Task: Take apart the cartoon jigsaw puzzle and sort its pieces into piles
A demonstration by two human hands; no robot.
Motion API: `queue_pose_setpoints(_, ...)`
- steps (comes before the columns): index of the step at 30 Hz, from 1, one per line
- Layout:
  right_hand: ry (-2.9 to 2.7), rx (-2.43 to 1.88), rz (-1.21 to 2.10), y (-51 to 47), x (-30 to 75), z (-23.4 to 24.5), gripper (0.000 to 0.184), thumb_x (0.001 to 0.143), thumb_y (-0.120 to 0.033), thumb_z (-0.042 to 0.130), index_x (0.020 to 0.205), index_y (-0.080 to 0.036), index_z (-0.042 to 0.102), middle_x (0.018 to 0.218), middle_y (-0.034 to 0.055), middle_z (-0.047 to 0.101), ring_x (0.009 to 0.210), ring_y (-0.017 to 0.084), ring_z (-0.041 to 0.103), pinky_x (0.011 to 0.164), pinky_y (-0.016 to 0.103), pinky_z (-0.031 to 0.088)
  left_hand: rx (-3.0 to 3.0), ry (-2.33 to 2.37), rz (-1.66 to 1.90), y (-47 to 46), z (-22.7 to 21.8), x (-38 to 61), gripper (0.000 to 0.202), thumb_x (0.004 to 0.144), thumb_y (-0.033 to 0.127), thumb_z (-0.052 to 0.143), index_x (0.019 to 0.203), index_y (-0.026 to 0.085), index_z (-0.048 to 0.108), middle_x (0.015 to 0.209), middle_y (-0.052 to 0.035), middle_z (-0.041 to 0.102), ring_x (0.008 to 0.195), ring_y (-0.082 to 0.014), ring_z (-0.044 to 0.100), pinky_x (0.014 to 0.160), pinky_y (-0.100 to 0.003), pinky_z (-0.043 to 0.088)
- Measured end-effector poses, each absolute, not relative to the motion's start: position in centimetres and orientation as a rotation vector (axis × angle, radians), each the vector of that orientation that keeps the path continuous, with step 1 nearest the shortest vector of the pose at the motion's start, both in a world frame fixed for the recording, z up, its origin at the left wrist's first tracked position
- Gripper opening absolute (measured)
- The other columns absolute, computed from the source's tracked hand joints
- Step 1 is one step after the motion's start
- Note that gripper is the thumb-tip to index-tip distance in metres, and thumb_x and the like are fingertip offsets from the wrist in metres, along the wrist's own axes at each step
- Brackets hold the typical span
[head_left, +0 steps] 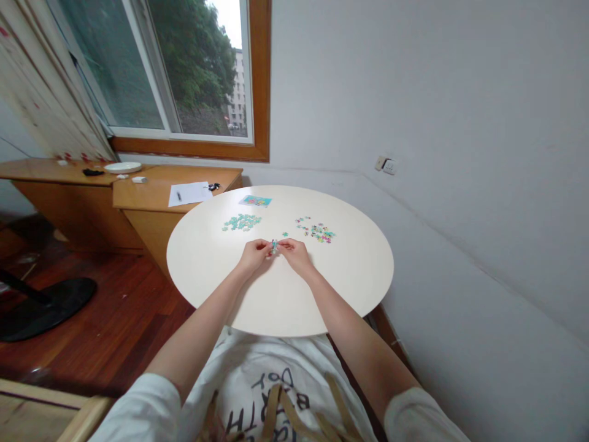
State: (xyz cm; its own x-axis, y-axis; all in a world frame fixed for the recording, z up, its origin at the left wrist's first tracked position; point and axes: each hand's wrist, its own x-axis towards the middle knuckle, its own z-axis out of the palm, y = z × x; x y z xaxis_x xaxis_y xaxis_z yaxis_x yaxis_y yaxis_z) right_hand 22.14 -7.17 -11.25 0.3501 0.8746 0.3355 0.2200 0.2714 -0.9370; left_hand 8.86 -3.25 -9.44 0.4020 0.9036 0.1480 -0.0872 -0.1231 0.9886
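Observation:
My left hand and my right hand meet over the middle of a round cream table. Both pinch small teal jigsaw pieces held between their fingertips. A single loose piece lies just beyond my hands. Farther left a heap of teal pieces is spread out. To the right is a heap of mixed-colour pieces. A small picture card lies near the table's far edge.
Low wooden cabinets stand behind the table on the left, with a sheet of paper, a white plate and small items on top. A window is above them. A black round base stands on the wooden floor. A white wall runs along the right.

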Motion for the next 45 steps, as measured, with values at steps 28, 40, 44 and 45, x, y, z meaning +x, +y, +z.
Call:
queue_pose_setpoints(28, -1.238, -1.307, 0.587, -7.63, 21.95, -11.02, 0.011, 0.064, -0.027, 0.056, 0.065, -0.016, 0.059, 0.065, 0.0011, 0.062, 0.063, 0.014, 0.056, 0.065, 0.027, 0.044, 1.413, 0.790, 0.992, -3.28, -9.34, 8.78, 0.014, 0.057, 0.023, 0.067, 0.061, 0.011, 0.061, 0.053, -0.0007, 0.057, 0.051, -0.0096, 0.049, 0.055, -0.024, 0.039)
queue_pose_setpoints(40, -1.225, -1.290, 0.606, -7.69, 21.93, -10.94, 0.010, 0.062, -0.025, 0.058, 0.066, -0.016, 0.060, 0.066, 0.0013, 0.062, 0.065, 0.014, 0.056, 0.069, 0.029, 0.045, 1.428, 0.774, 0.994, -3.12, -9.50, 8.77, 0.011, 0.057, 0.021, 0.063, 0.061, 0.012, 0.060, 0.054, -0.0005, 0.058, 0.051, -0.0096, 0.050, 0.055, -0.024, 0.039)
queue_pose_setpoints(44, -1.217, -1.285, 0.617, -7.69, 21.96, -10.99, 0.012, 0.063, -0.027, 0.058, 0.067, -0.016, 0.060, 0.067, 0.0015, 0.063, 0.066, 0.014, 0.057, 0.069, 0.028, 0.045, 1.433, 0.764, 0.996, -3.13, -9.52, 8.73, 0.011, 0.057, 0.021, 0.061, 0.062, 0.012, 0.059, 0.054, 0.0002, 0.057, 0.052, -0.0097, 0.050, 0.056, -0.024, 0.040)
queue_pose_setpoints(45, -1.214, -1.283, 0.622, -7.67, 21.96, -11.02, 0.013, 0.063, -0.027, 0.059, 0.067, -0.016, 0.060, 0.068, 0.0016, 0.063, 0.066, 0.014, 0.057, 0.068, 0.028, 0.045, 1.435, 0.760, 0.996, -3.14, -9.51, 8.71, 0.011, 0.057, 0.021, 0.061, 0.063, 0.012, 0.059, 0.054, 0.0003, 0.057, 0.052, -0.0095, 0.050, 0.057, -0.024, 0.040)
